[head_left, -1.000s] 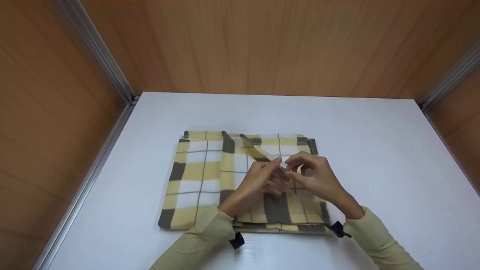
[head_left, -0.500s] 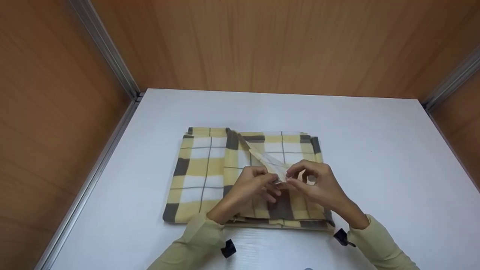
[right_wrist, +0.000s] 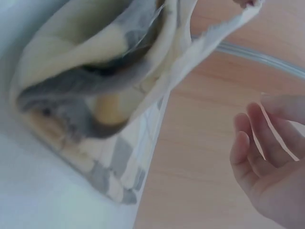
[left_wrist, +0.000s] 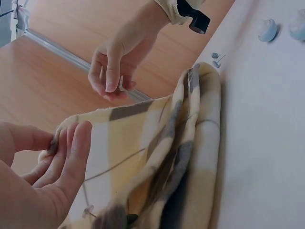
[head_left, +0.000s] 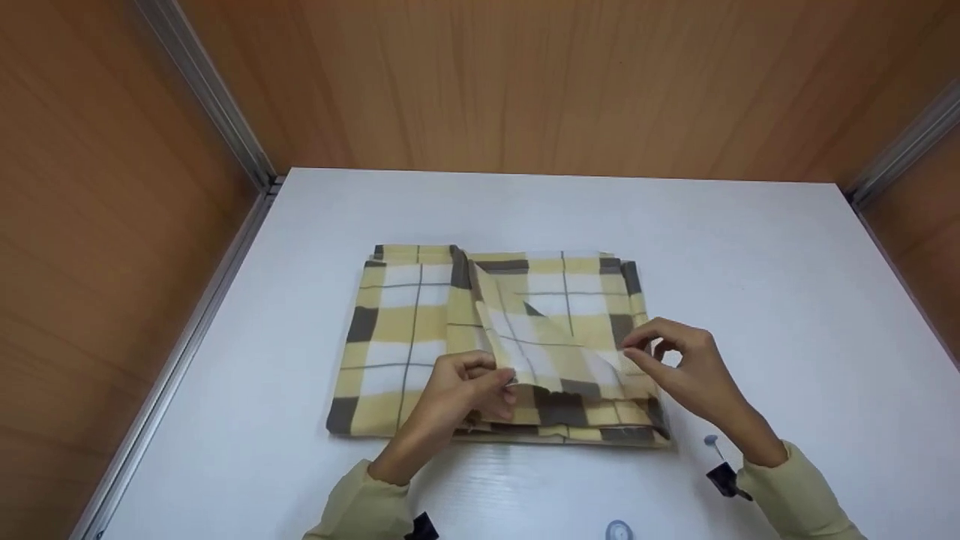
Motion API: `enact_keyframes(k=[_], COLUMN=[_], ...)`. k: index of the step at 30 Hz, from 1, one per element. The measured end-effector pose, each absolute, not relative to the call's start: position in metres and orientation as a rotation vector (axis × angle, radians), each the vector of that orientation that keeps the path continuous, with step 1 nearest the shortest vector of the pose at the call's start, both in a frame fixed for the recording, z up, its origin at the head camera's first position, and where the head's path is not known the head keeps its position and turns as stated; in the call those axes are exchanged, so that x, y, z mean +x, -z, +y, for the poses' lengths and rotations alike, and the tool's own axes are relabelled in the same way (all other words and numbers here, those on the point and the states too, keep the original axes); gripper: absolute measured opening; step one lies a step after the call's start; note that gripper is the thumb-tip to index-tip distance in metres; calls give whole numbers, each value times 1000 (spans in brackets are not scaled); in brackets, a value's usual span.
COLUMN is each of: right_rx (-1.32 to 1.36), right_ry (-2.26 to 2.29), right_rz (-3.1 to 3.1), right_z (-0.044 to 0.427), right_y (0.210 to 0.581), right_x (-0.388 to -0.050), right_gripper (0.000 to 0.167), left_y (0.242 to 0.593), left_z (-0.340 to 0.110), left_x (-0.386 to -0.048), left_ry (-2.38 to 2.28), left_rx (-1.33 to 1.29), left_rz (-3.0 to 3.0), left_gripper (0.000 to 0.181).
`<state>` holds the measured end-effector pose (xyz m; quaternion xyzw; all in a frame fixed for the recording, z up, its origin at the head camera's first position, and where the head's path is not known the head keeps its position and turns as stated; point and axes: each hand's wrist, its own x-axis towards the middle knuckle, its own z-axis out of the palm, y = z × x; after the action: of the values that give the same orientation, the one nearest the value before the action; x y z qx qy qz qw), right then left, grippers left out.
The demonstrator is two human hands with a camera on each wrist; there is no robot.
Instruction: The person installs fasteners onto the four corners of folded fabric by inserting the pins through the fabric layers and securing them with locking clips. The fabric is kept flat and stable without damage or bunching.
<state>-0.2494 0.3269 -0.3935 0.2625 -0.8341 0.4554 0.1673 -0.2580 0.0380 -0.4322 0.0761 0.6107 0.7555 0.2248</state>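
Observation:
A folded checked cloth in yellow, white and dark grey lies on the white table. My left hand pinches the edge of its upper layer between thumb and fingers; in the left wrist view this edge is raised. Off the cloth's right side hovers my right hand, thumb and fingertips close together. The right wrist view shows these fingers loosely bent, with a gap to the cloth and nothing visible held. The lifted layer droops between the hands, and lower folds show beneath it.
Near the right sleeve stands a small round-headed piece on a thin stem. A pale blue round object lies at the front edge of view. Wooden panels with metal rails enclose the white table.
The hands, close together before over the lifted edge, have moved apart. My left hand went left and nearer with the edge; my right went right, off the cloth. The layer has spread between them.

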Motion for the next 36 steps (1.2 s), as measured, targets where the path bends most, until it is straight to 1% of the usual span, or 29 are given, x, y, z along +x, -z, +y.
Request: enact_keyframes(k=[3, 8, 15, 17, 21, 24, 29, 36], right_rx=[689, 566, 382, 365, 363, 399, 406, 367], right_ry=[-1249, -1181, -984, -940, -961, -1021, -1059, -1035], right_rz=[-2392, -2460, -2637, -2698, -2839, -2952, -3098, -3136], right_z=[338, 366, 401, 408, 418, 421, 423, 428], right_y=[399, 419, 436, 441, 455, 463, 471, 473], right_x=[-249, -249, -238, -233, -221, -215, -211, -211], right_gripper=[23, 25, 21, 19, 14, 15, 19, 16], left_y=[434, 438, 443, 443, 443, 443, 440, 432], left_z=[32, 26, 21, 21, 20, 19, 21, 28], left_x=[-255, -249, -243, -242, -241, -239, -240, -245], left_ry=[-2074, -2083, -2083, -2082, -2080, -2080, -2083, -2108], left_rx=[171, 131, 101, 89, 69, 59, 82, 143], left_rz=[1685, 1674, 1685, 1691, 1684, 1682, 1702, 1681], left_gripper=[22, 18, 17, 22, 48, 61, 63, 62])
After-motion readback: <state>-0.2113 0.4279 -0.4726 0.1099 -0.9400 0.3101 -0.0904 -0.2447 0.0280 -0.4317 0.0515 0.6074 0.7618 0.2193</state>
